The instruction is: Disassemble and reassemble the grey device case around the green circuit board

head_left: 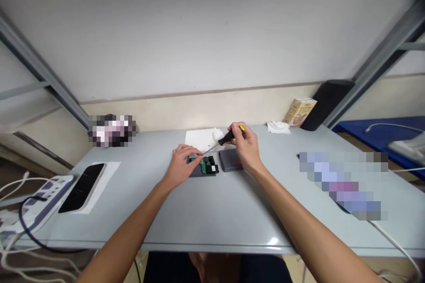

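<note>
the right hand [245, 143] is closed around the black, yellow-ended handle of a screwdriver [226, 138], whose shaft slants down and to the left to the fingertips of the left hand [182, 162]. the left hand lies over the left part of a green board [204, 166], thumb and forefinger close together by the tip; whether they pinch anything is too small to tell. the board, with black parts on it, lies on a dark plate [202, 174] near the middle of the desk [199, 216]. just right of it, partly behind the right hand and wrist, is a grey case [228, 162]. beyond them lies a white sheet [199, 138] with small dark specks and a white lump [217, 135] at its right. on the left of the desk, a phone [83, 188] with a black screen lies on white paper [108, 174], beside a power strip [49, 199] with cables plugged in. a crumpled tissue [278, 128], a yellowish carton [300, 112] and a tall black cylinder [327, 104] leaning at a tilt stand along the back right. two blurred-out things, one at the back left [113, 130] and one at the right [338, 183], cannot be made out.
</note>
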Demonstrator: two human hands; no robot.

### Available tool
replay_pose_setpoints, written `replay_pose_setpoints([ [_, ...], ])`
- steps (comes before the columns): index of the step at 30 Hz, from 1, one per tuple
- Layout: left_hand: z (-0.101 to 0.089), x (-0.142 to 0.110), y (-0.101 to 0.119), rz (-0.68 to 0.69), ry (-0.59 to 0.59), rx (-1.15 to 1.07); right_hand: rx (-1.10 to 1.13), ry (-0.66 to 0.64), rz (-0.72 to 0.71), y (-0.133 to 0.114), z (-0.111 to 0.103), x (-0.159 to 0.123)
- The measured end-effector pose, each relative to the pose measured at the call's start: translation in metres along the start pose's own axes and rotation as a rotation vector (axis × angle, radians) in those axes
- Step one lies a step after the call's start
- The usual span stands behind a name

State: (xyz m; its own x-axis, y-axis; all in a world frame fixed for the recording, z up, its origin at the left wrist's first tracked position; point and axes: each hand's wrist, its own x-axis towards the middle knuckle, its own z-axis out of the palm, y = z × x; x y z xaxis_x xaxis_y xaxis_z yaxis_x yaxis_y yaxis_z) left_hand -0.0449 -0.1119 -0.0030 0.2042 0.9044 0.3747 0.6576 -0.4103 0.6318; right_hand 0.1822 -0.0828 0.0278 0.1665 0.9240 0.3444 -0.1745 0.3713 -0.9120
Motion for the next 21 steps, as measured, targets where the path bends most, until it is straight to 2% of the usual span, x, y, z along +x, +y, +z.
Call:
replay_pose_setpoints([
  [6, -0.003, -0.002, 0.006, 0.000, -0.049, 0.020, -0.077, -0.036, -0.036, -0.007, -0.001, 0.001],
  [14, -0.002, -0.008, 0.007, 0.112, -0.284, 0.110, -0.214, -0.103, -0.100, -0.013, -0.003, -0.003],
  [21, -0.001, -0.007, 0.007, 0.111, -0.316, 0.111, -0.300, -0.154, -0.139, -0.014, 0.000, -0.007],
])
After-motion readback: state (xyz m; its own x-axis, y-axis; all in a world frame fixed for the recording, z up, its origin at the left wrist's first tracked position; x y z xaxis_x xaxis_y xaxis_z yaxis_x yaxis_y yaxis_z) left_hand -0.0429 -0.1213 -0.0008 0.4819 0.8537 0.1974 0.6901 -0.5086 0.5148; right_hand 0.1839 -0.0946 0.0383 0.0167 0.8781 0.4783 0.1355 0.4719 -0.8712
